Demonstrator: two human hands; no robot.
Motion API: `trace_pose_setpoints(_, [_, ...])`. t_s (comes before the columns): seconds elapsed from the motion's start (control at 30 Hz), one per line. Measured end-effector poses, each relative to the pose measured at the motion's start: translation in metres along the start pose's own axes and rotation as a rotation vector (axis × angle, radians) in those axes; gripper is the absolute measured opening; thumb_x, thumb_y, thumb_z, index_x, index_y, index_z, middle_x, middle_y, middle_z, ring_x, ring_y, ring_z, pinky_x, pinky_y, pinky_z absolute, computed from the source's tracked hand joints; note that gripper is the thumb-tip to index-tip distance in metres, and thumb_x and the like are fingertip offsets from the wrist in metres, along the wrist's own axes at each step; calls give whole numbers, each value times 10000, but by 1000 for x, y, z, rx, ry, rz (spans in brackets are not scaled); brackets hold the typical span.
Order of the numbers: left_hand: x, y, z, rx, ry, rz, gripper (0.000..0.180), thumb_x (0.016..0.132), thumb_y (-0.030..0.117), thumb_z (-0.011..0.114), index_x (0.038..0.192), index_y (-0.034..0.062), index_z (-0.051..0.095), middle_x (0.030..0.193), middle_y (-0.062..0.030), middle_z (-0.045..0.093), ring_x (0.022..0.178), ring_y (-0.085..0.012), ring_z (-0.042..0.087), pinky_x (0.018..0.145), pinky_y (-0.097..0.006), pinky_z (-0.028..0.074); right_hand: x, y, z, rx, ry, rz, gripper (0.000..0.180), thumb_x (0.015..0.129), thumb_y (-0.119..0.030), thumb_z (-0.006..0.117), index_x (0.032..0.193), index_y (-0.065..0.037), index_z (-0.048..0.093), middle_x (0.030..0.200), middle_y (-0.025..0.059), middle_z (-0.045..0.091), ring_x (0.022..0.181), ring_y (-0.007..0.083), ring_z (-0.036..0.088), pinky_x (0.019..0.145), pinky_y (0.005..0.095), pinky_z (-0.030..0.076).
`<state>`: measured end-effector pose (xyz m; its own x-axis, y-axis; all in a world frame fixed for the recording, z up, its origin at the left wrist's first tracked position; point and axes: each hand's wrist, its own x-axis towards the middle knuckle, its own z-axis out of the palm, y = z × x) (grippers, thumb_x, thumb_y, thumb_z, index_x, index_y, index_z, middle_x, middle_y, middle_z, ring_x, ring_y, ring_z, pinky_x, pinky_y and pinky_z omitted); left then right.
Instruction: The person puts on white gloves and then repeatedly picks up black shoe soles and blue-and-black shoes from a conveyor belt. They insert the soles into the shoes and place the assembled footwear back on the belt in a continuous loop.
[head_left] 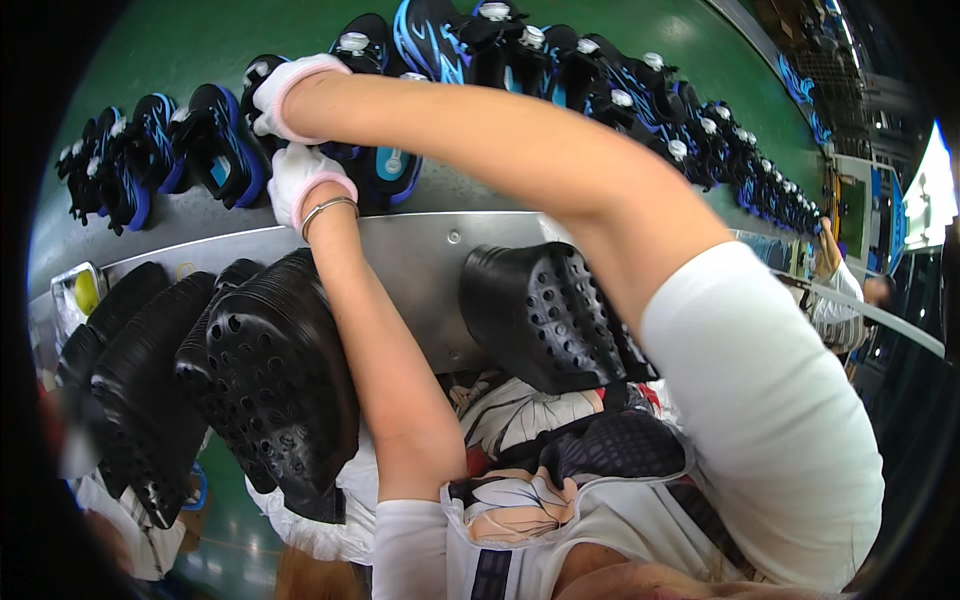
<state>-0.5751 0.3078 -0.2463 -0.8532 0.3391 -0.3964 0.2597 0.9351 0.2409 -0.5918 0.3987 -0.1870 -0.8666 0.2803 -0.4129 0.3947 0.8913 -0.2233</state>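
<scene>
A black-and-blue shoe on the green conveyor belt is grasped by the gloved left hand and gloved right hand. Its long axis is seen running roughly across the belt, opening toward the person. Stacked black soles are shown below.

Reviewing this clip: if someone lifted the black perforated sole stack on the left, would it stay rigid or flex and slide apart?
The sole stack probably flexes: its thin nested layers already curve. Many holes suggest it is light for its bulk. Loosely nested against the metal shelf edge, layers may well slip apart.
</scene>
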Motion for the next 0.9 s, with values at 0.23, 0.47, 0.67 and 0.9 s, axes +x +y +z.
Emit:
trace_pose_setpoints(0.23, [-52, 13, -10, -82, 463, 494, 440, 831, 389, 596, 1182, 127, 636, 1212, -92, 609, 1063, -335, 544, 941, -399, 432, -138, 107, -28, -224, -142, 355, 443, 899, -416, 475, 1203, -116, 592, 1111, 148, 659, 995, 330, 643, 852, 440, 508])
trace_pose_setpoints(0.47, [-26, 36, 4, 183, 56, 385, 399, 841, 355, 551, 1182, 156, 607, 1188, -129, 612, 1035, -364, 602, 849, -461, 499, -165, 142, 15, 43, -193, 290, 652, 799, -602, 509, 1333, -228, 521, 1268, 124, 583, 1229, 342, 472, 974, 432, 416])
trace_pose_setpoints(0.67, [-25, 25, 0, 129, 115, 168, 336, 875, 343, 517, 1109, 136, 644, 1136, -121, 632, 1014, -361, 618, 813, -467, 511, -143, 154, 32, -27, -251, 222, 555, 888, -577, 460, 1347, -265, 495, 1231, 49, 620, 1097, 231, 611, 922, 411, 449])
trace_pose_setpoints(0.9, [-39, 44, -5, 130, 185, 55, 374, 899, 372, 490, 1067, 77, 647, 1150, -142, 610, 1023, -370, 618, 837, -464, 508, -150, 179, 38, -54, -369, 328, 580, 860, -577, 513, 1315, -217, 529, 1231, 80, 619, 1119, 283, 598, 895, 417, 500])
